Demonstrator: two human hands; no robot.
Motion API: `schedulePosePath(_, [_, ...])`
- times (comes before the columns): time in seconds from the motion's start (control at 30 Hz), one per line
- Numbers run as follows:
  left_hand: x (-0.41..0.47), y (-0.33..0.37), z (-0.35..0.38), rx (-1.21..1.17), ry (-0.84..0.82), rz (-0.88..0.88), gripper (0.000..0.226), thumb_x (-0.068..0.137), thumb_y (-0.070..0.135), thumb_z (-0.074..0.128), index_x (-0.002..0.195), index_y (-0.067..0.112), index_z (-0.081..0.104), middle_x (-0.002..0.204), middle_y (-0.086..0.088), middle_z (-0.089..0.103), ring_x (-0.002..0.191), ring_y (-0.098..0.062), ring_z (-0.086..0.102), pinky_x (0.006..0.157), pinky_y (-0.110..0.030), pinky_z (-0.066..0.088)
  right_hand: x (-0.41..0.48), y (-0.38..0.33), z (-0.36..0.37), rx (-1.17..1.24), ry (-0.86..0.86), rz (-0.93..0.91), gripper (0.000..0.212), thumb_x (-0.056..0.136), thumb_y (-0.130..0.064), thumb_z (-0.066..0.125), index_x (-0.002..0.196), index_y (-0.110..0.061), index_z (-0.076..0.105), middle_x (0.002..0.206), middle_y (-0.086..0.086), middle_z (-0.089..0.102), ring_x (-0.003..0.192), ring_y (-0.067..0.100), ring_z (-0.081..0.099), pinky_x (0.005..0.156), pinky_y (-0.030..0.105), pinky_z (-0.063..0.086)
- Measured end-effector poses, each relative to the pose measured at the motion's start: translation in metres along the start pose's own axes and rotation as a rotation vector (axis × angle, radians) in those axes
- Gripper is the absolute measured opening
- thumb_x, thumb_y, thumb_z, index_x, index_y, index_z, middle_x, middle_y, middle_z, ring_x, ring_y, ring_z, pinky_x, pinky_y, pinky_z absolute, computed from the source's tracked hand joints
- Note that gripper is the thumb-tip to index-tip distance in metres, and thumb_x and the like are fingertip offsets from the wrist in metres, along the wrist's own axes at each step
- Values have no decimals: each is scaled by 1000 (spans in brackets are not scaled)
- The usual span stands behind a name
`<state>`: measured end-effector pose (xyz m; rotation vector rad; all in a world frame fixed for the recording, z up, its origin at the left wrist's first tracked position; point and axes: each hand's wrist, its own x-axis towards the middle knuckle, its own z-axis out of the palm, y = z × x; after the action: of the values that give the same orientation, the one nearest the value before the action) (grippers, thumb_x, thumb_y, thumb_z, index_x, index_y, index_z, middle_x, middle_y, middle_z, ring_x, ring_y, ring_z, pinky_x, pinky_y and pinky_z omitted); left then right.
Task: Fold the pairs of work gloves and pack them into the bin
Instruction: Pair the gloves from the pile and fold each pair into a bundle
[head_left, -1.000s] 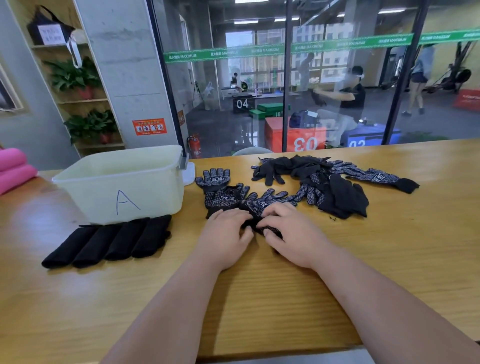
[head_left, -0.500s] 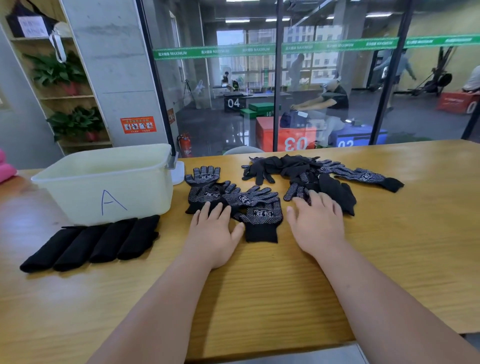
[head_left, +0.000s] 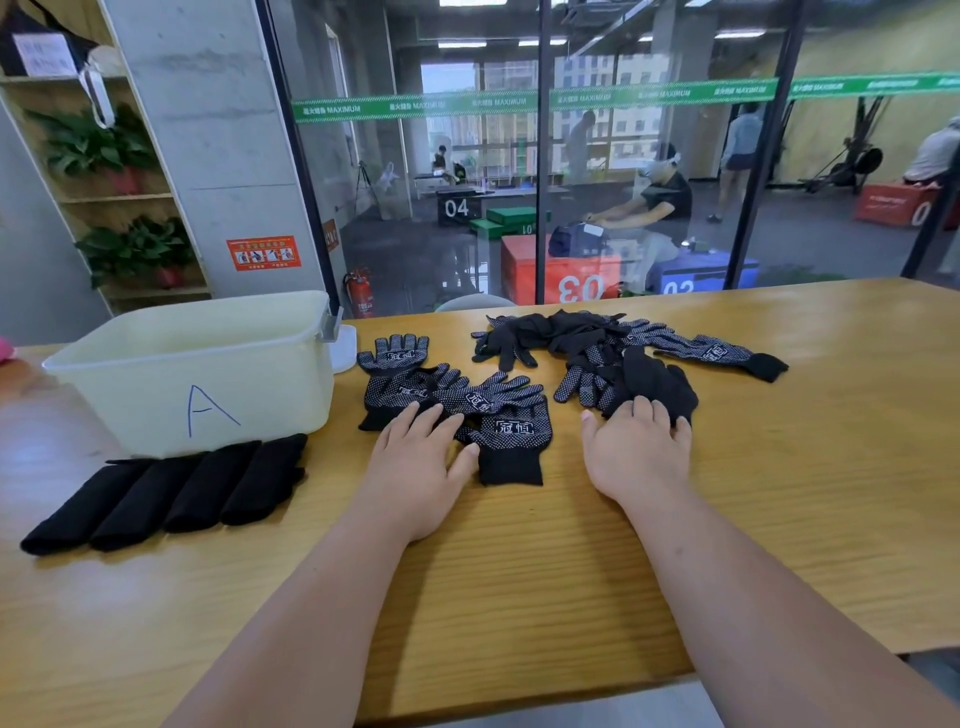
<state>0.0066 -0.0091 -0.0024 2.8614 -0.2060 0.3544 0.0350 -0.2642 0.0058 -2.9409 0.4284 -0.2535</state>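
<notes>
Work gloves (head_left: 597, 358) lie in loose black heaps on the far half of the table (head_left: 779, 493). From my remote seat, the biggest thing in view is the glass wall (head_left: 649, 171) behind it, crossed by a green strip (head_left: 519, 101). Through the glass I see a hall with numbered boxes, an orange box (head_left: 566, 280) marked 03 the nearest, and a few people well back. A concrete pillar (head_left: 208, 130) stands at the left, with a wooden shelf (head_left: 119, 197) of potted plants beside it.

The table is pale wood with a clear grain and spans the whole width of my view. At its left stands the bin (head_left: 260, 395), a pale plastic tub with a blue letter A on its near wall. Just in front of the bin four folded bundles (head_left: 171, 493) of black gloves lie side by side, touching one another.

In the middle sits a cluster of dotted gloves (head_left: 415, 389), overlapping each other. The nearest glove (head_left: 514, 436) shows a white logo, its cuff towards me.

My left hand (head_left: 415, 467) lies flat, fingers straight. Its fingertips rest on the dotted cluster and the thumb is just beside the nearest glove's cuff. My right hand (head_left: 636, 452) is flat too, fingers spread, the fingertips touching the near edge of the right heap. Neither hand grips anything.
</notes>
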Motion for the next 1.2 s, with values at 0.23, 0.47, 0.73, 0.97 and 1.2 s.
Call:
schedulePosePath(0.23, [-2,0,-2,-44,67,125,60,107,63,35,162,39,37,169,17,31,160,-10,12,131,-38,11,3,0,3,96,129,-103,63,111,-45,26,160,-7,37,166,7,35,156,24,27,130,47,16])
schedulePosePath(0.47, [-1,-1,-1,-39,98,201,53,103,64,46,151,42,53,158,22,46,153,-9,29,128,-36,19,-3,-7,3,0,67,-89,72,107,-60,18,164,-17,30,174,18,13,161,35,6,130,51,4])
schedulePosePath(0.73, [0,-3,2,-76,87,200,55,101,65,45,149,41,55,154,22,51,150,-8,33,126,-37,27,-2,-5,-1,5,-85,12,91,102,-71,6,168,-8,13,176,18,1,163,32,-4,131,53,-1])
schedulePosePath(0.97, [-2,1,0,-99,94,207,51,103,62,51,149,39,57,150,18,56,149,-9,36,125,-35,29,1,-4,0,78,16,5,85,106,-63,11,167,-4,12,176,13,10,163,28,3,131,51,3])
schedulePosePath(1.2, [-1,4,-4,-146,123,255,52,103,60,47,147,35,58,145,17,60,142,-8,43,120,-40,38,-19,-32,-18,511,321,-439,64,111,-42,33,167,-11,24,175,3,21,161,16,15,132,39,16])
